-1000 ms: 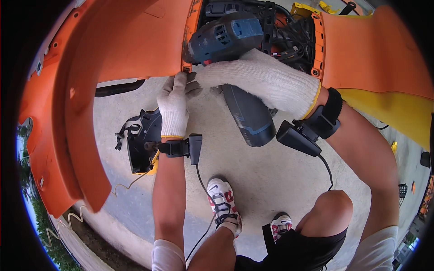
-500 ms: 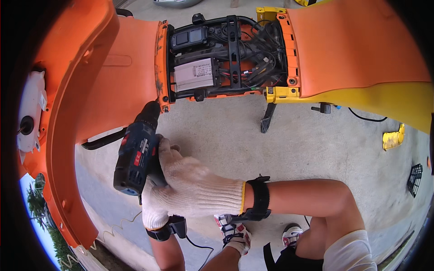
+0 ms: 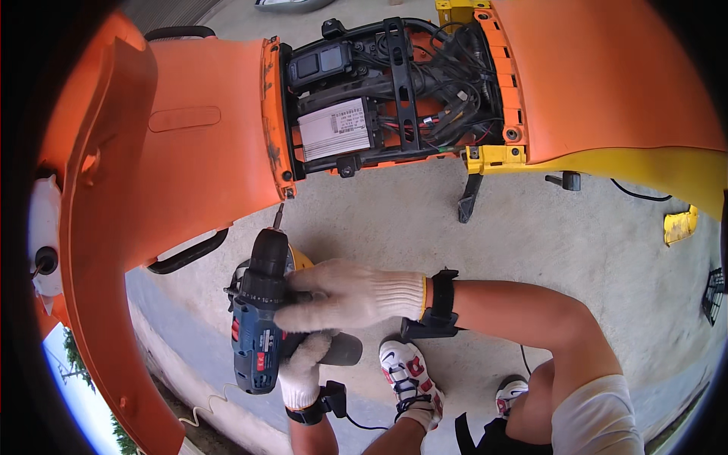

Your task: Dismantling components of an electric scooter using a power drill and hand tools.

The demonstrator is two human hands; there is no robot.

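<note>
A blue-and-black power drill stands with its bit pointing up, just below the lower corner of an orange panel edge. My right hand, in a white knit glove, is closed on the drill just behind its chuck, fingers partly hidden. Below it my left hand, gloved too, wraps round the drill's grip. Behind the drill a yellow-and-black thing shows only in part; I cannot tell its kind.
Orange body panels flank an open bay with a silver controller box and black wiring. A black bracket juts below. On the concrete floor lie a yellow plastic piece and a black grille.
The drill has come down away from the panel edge, and its bit now shows. My right hand has shifted up toward the chuck; my left hand now shows on the grip.
</note>
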